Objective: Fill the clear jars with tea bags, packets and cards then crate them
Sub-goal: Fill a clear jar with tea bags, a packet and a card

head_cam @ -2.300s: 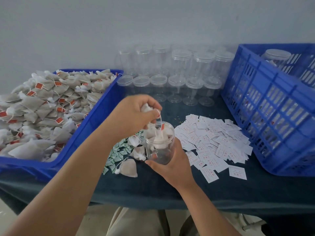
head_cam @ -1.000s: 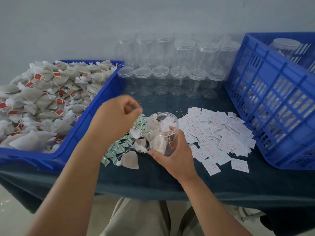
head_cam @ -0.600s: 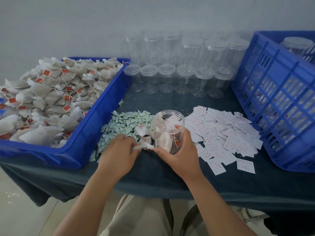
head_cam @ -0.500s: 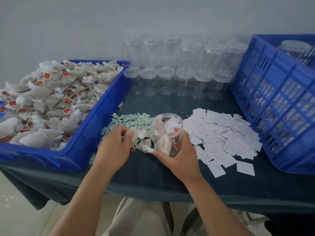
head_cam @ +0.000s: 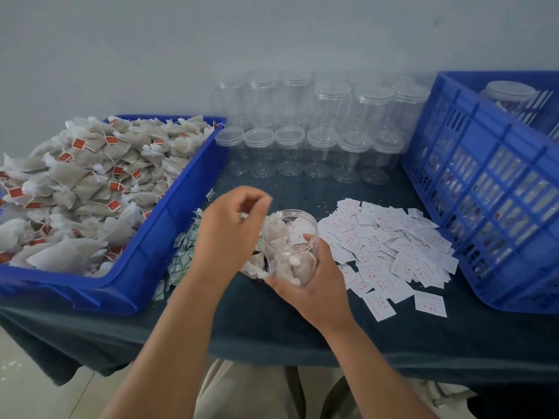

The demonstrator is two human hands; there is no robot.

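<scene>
**Jar tilted for the drop**

Grips the clear jar [head_cam: 290,246] round its lower half with the right hand [head_cam: 311,285], tipping the open mouth toward the left hand [head_cam: 230,231], likely to shorten the drop. Hovers beside the rim, fingers [head_cam: 257,201] curled; cannot tell what, if anything, is pinched. Within reach: packets [head_cam: 181,255] just left, cards [head_cam: 390,252] just right, crate [head_cam: 484,207] further right.

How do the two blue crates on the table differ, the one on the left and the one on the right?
The left crate is shallow with solid walls; the right crate is deeper with slotted walls. The left crate is heaped with tea bags; the right crate shows a lidded jar inside, the rest mostly hidden. Both are blue plastic and sit on the dark-covered table.
</scene>
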